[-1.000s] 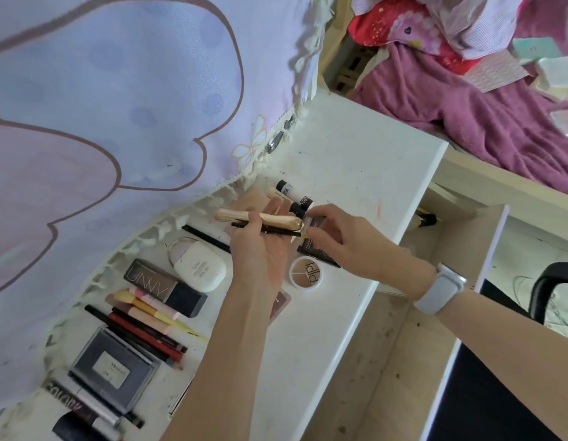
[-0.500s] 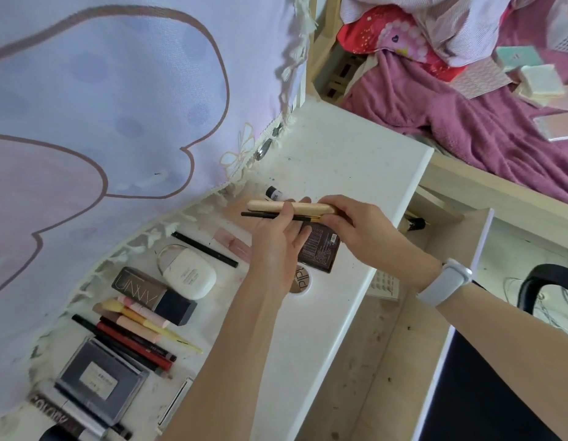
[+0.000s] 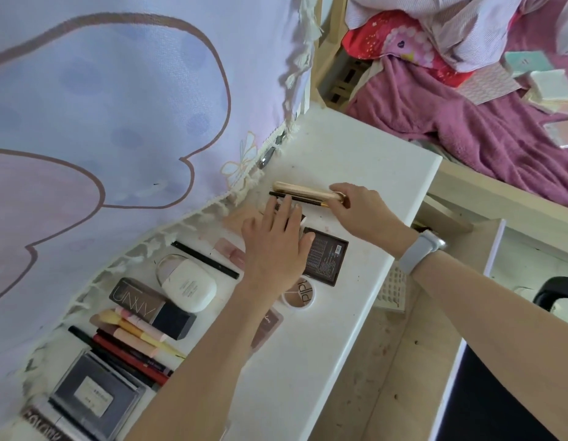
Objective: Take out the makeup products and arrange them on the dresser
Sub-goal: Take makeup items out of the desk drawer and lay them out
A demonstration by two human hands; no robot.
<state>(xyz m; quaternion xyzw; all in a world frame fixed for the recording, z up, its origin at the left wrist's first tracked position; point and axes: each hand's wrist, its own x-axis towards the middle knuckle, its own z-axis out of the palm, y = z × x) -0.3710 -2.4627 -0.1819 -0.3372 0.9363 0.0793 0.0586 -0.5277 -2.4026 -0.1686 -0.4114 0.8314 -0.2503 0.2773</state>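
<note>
On the white dresser top [image 3: 356,160] my right hand [image 3: 359,208] grips the end of a gold tube [image 3: 301,190] and a thin black pencil [image 3: 292,198], both lying low over the surface. My left hand [image 3: 276,246] lies flat with straight fingers over small tubes beside a dark brown palette [image 3: 325,256]. Behind my left arm sit a round compact [image 3: 300,294], a white pebble-shaped case [image 3: 187,286], a black UNNY box [image 3: 149,308], a row of pencils and brushes [image 3: 130,342] and a grey palette [image 3: 95,397].
A lilac curtain with tassels [image 3: 117,106] hangs along the dresser's left side. To the right are an open wooden drawer [image 3: 467,237], a white basket [image 3: 392,288] and a bed with a purple blanket [image 3: 467,122]. A black chair [image 3: 556,291] stands at far right.
My right hand has carried the gold tube and black pencil away from my left hand, farther back on the dresser. My left hand let go and now lies flat.
</note>
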